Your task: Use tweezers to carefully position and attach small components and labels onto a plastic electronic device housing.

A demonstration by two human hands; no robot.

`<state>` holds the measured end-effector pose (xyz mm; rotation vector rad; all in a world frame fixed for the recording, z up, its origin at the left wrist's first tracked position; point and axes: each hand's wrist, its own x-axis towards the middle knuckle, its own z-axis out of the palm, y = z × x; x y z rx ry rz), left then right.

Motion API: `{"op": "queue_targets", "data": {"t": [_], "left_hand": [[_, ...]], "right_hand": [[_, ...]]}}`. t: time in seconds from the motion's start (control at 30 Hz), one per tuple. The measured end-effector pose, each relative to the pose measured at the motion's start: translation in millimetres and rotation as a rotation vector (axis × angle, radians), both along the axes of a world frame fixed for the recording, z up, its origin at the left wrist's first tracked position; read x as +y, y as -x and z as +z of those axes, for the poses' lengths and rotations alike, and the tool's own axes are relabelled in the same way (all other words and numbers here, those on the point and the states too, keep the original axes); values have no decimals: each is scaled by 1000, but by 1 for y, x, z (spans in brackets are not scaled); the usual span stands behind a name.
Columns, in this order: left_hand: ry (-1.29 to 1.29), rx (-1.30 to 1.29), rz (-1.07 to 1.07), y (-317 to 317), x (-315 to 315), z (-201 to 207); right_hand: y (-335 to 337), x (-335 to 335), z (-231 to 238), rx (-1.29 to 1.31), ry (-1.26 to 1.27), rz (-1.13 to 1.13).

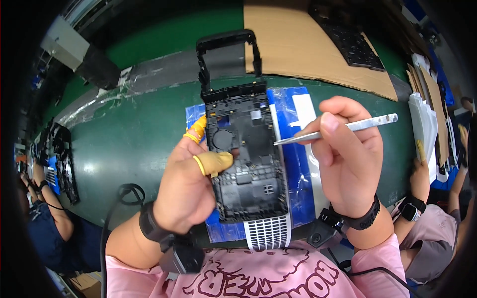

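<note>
My left hand point(184, 186), with yellow finger cots on the thumb and a finger, grips a black plastic housing point(248, 184) by its left edge. The housing has moulded ribs, a round recess and an open handle-like frame at its far end. In my right hand point(350, 166) a pair of metal tweezers point(366, 122) is pinched between thumb and fingers. Its tip points left, close to the housing's right edge; I cannot tell whether it touches or carries anything. Under the housing's near end a white sheet with rows of black labels point(268, 233) sticks out.
A blue-and-white plastic-wrapped pad point(298, 184) lies beneath the housing on the green table point(119, 149). Cardboard point(288, 44) with another black part point(353, 44) is at the back. White sheets point(422, 134) stand at right. Co-workers sit on both sides; black parts point(62, 159) lie at left.
</note>
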<state>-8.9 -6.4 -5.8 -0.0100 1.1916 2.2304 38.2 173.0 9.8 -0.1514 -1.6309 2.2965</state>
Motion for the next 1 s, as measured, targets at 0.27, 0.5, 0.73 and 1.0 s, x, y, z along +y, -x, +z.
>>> {"op": "queue_targets", "data": {"t": [0.27,0.5,0.73,1.0], "left_hand": [[137,215,107,171,38,4],[1517,1199,645,219,164,23],[1429,1225,-69,203,300,-11],[823,997,106,240,220,12]], "right_hand": [[2,22,2,35,191,15],[3,34,6,68,258,-30],[0,55,25,234,452,-165],[14,55,7,164,384,-188]]}}
